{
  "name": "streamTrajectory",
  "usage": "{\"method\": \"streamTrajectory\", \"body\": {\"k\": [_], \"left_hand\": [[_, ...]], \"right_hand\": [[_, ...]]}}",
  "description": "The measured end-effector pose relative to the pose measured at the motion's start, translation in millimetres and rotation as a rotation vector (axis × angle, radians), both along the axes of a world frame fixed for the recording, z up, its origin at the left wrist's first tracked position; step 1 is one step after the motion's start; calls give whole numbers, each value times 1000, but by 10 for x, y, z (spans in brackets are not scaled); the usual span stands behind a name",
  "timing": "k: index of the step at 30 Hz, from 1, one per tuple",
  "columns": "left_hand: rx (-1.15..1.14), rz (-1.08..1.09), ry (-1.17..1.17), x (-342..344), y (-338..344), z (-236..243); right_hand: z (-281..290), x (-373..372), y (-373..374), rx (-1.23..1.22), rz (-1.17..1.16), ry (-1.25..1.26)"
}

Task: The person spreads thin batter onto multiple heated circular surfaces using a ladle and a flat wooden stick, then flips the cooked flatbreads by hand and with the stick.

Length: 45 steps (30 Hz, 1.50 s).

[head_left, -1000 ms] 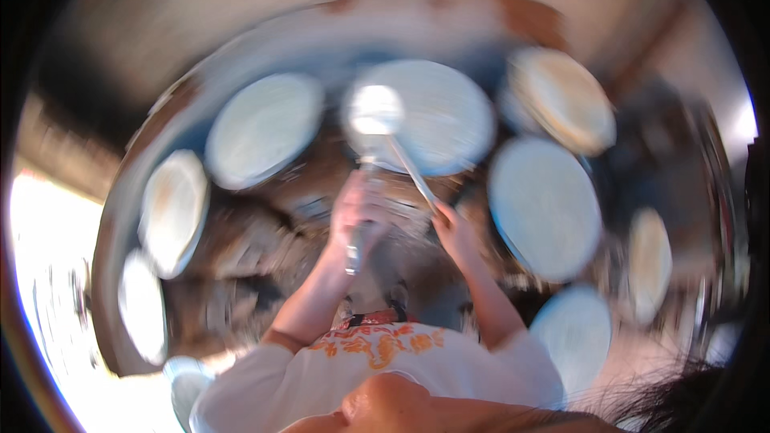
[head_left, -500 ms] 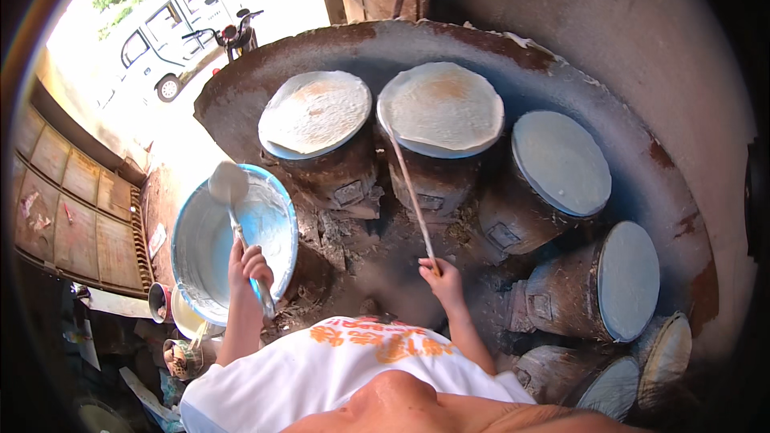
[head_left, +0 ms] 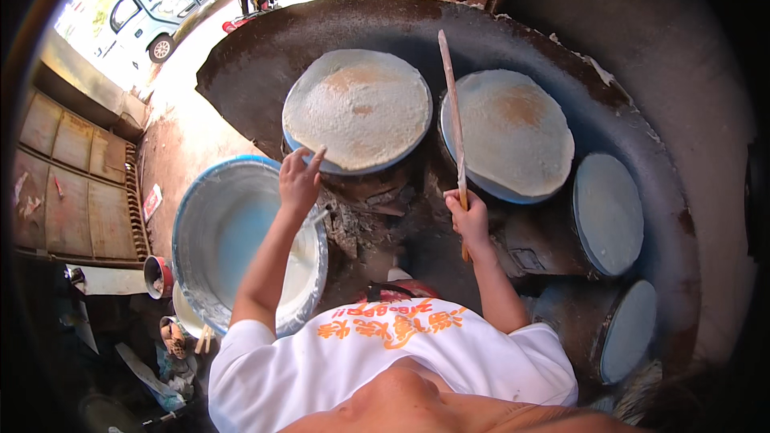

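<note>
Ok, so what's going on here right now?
The person's left hand is at the near edge of a pale round sheet with browned patches, on top of a drum; whether it touches is unclear. The right hand grips a long thin stick. A blue basin smeared with white sits at left, and more round-topped drums stand to the right.

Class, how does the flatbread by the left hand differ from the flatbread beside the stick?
The left flatbread has a broad tan patch and a small one; the right flatbread shows one larger brown patch.
The left flatbread has the left hand at its edge; the right flatbread has the stick crossing its left side in this view.
Both are pale and round.
</note>
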<state>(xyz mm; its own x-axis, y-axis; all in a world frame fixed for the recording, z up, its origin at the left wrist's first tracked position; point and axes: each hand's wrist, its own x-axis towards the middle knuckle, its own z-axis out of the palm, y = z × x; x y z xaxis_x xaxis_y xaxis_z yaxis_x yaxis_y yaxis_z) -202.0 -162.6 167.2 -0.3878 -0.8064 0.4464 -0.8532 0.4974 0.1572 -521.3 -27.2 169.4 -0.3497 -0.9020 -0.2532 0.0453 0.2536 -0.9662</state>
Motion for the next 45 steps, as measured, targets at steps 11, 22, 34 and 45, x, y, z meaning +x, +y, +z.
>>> {"method": "streamTrajectory", "body": {"k": [11, 22, 34, 45], "left_hand": [[-19, -639, 88, 188, -1393, 656], [-66, -505, 271, -814, -405, 8], [111, -778, 114, -3201, 116, -76], [57, -870, -13, -3466, -87, -11]], "right_hand": [[-304, 177, -824, -52, -38, 12], [180, -623, -1806, -210, -297, 562], [-126, -3183, -611, 267, -423, 709], [163, -3508, 62, 49, -451, 640]]}}
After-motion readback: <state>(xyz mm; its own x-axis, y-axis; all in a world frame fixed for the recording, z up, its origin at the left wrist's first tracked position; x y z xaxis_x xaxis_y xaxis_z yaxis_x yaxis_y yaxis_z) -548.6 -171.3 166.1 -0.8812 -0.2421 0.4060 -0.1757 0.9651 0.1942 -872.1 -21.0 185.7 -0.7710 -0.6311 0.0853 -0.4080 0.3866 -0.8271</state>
